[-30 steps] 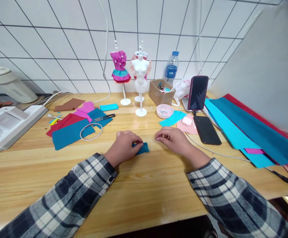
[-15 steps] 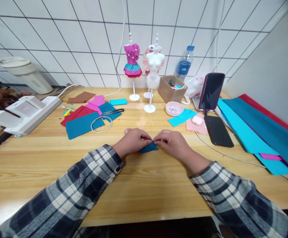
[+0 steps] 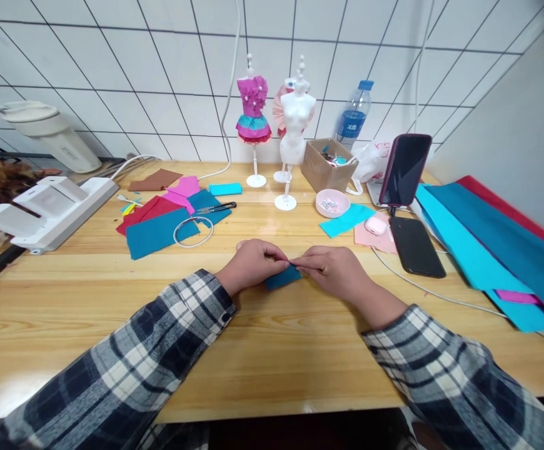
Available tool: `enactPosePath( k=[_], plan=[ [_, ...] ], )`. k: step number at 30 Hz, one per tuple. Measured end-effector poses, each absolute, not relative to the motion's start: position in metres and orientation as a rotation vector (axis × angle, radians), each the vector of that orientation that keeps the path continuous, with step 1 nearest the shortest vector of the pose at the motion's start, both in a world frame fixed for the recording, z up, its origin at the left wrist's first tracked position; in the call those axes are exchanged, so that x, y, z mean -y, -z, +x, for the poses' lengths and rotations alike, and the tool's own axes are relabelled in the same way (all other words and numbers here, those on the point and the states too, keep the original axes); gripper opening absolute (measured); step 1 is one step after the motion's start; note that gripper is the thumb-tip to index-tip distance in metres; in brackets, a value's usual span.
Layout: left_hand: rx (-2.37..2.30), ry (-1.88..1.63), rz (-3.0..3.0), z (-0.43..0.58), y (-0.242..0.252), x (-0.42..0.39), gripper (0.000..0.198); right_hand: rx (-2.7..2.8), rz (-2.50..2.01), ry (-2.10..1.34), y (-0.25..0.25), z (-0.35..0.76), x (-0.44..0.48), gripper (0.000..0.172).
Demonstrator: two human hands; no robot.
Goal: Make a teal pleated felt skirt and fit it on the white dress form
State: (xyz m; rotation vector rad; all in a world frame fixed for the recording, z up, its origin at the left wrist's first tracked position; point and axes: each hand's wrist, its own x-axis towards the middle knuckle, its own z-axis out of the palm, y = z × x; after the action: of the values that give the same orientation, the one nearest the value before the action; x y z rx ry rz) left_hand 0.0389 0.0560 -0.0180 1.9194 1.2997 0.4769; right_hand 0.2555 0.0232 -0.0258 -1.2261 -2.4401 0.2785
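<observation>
A small piece of dark teal crepe paper or cloth [image 3: 283, 278] is held low over the wooden table [image 3: 272, 350]. My left hand [image 3: 257, 265] pinches its upper edge between thumb and forefinger. From the other side my right hand [image 3: 331, 269] meets that edge, its fingertips closed on the piece and almost touching the left ones. The lower part of the piece hangs toward me. Beyond the hands stand a bare white mini mannequin [image 3: 295, 125] and another in a magenta and blue dress [image 3: 253, 109].
Left lie teal sheets [image 3: 159, 234], thread snips [image 3: 216, 207], a white ring [image 3: 176, 234] and a power strip [image 3: 60, 215]. Behind are a pink bowl [image 3: 332, 203], a cardboard box [image 3: 321, 172] and a water bottle [image 3: 354, 115]. Phones [image 3: 417, 247] and long coloured sheets [image 3: 492, 244] lie right.
My right fingers have shifted slightly along the top edge of the teal piece, the forefinger now straighter. The view has tilted slightly; the left hand keeps its pinch.
</observation>
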Motion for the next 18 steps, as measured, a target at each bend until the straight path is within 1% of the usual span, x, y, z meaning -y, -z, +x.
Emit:
enactPosePath(
  k=[4,7,11,14,18],
  plan=[
    [-1.256,-0.491,1.802,0.035,0.020,-0.058,0.024,2.556,-1.217,-0.133,0.017,0.258,-0.020,0.029],
    [-1.179,-0.532,1.708,0.033,0.021,-0.059,0.026,2.585,-1.157,-0.126,0.013,0.262,-0.019,0.031],
    [-1.098,-0.606,1.576,0.032,0.019,-0.059,0.023,2.602,-1.085,-0.110,0.012,0.265,-0.017,0.035],
    [-1.102,-0.629,1.514,0.032,0.017,-0.058,0.020,2.628,-1.102,-0.012,0.008,0.265,-0.014,0.038],
    [-1.108,-0.659,1.472,0.032,0.017,-0.057,0.020,2.643,-1.116,0.104,0.003,0.265,-0.012,0.037]
  ],
)
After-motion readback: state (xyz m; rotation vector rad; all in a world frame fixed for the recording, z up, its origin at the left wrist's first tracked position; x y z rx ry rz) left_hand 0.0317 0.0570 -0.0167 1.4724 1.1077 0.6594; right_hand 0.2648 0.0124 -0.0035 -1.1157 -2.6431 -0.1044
